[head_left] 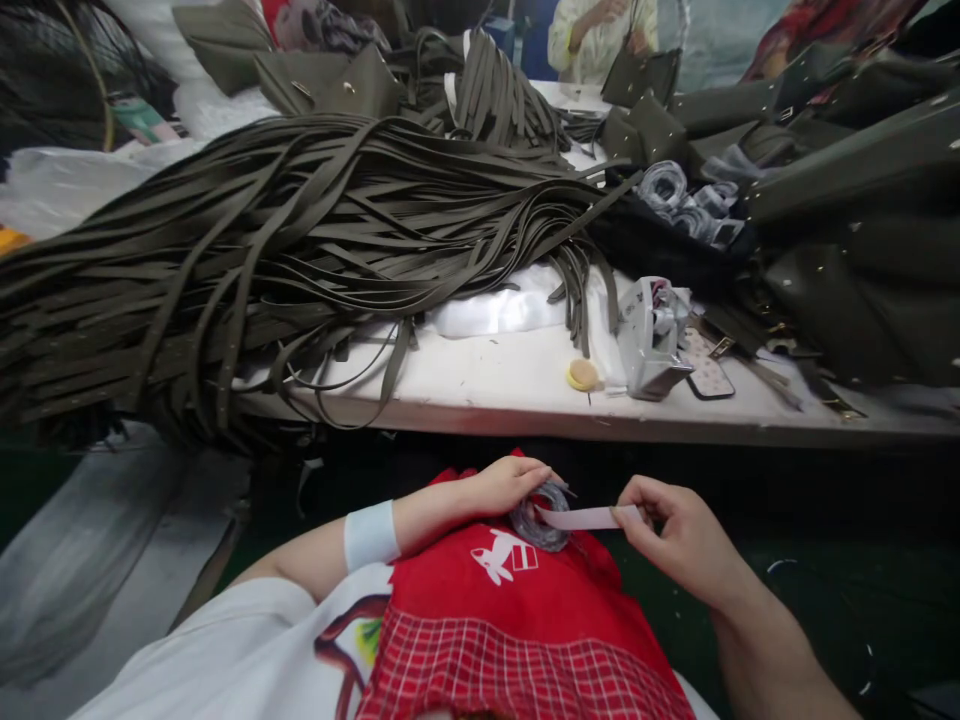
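Note:
In my lap, over a red apron, my left hand (517, 487) is curled around a grey coil (553, 537) that looks wrapped in clear plastic. Its fingers rest on the coil's upper left side. A pale pinkish-white strip (581, 518) stretches from the middle of the coil to the right. The free end of that strip is pinched between thumb and finger of my right hand (671, 530). Whether the strip sticks to the coil or comes out of it, I cannot tell.
A large heap of dark olive straps (337, 230) covers the table's left and middle. Right of it stand a whitish tape-dispenser-like device (649, 340), a small round yellow-rimmed piece (582, 375) and a phone (707, 365). Wrapped rolls (694, 205) and dark bags (862, 220) lie behind.

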